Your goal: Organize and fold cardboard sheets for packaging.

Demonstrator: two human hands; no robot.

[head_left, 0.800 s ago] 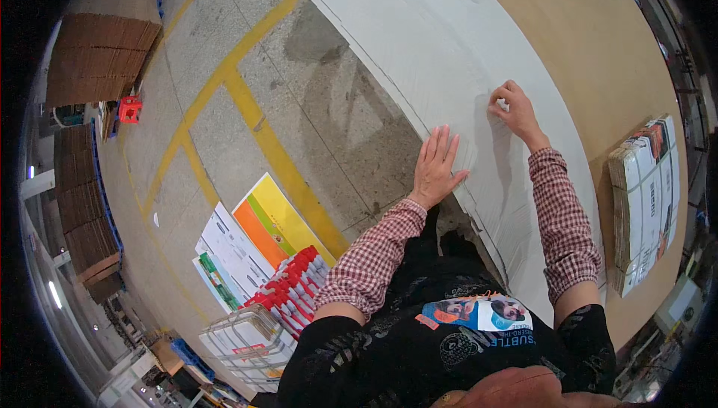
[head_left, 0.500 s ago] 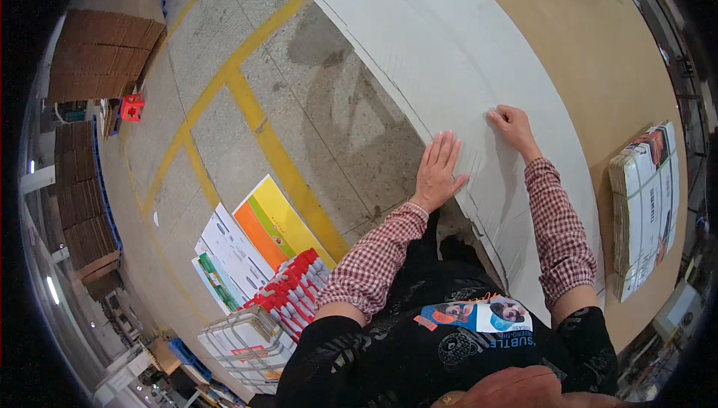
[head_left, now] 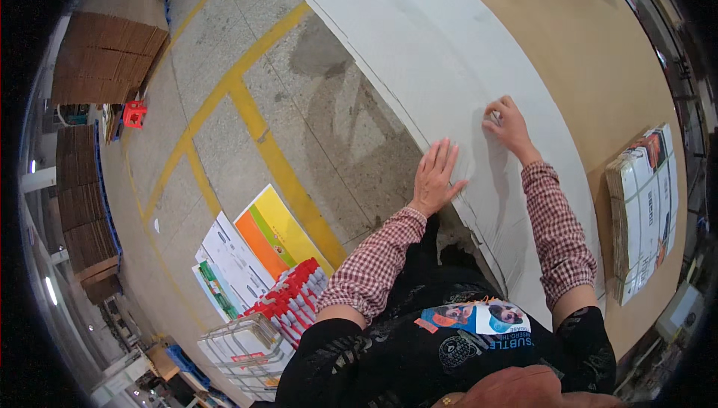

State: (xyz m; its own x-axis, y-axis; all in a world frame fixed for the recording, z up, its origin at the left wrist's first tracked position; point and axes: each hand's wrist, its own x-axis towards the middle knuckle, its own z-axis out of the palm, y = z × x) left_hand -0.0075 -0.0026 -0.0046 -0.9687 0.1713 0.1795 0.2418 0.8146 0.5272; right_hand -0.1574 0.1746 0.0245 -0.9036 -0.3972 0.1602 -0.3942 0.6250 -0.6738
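A long white sheet (head_left: pixel 419 41), with layered, slightly ragged edges, lies along the near side of the brown tabletop. My left hand (head_left: pixel 436 180) rests flat on its left edge, fingers stretched out and holding nothing. Farther in on the same sheet is my right hand (head_left: pixel 510 128), its fingers curled and thumb bent toward them. Whether something small sits between those fingertips is too small to tell. Faint creases and a shadow run across the white surface beside the right hand.
A strapped bundle of printed cartons (head_left: pixel 642 213) stands on the brown tabletop (head_left: pixel 557 26) at right. On the floor at left are another strapped bundle (head_left: pixel 247 348), a red-and-grey pile (head_left: pixel 295 296) and colourful printed sheets (head_left: pixel 277 225). Farther off stand cardboard stacks (head_left: pixel 108 56) and a red stool (head_left: pixel 134 114).
My right hand has shifted slightly up and left, its fist loosening into curled fingers. My left hand stays flat on the sheet's edge; the view has tilted slightly.
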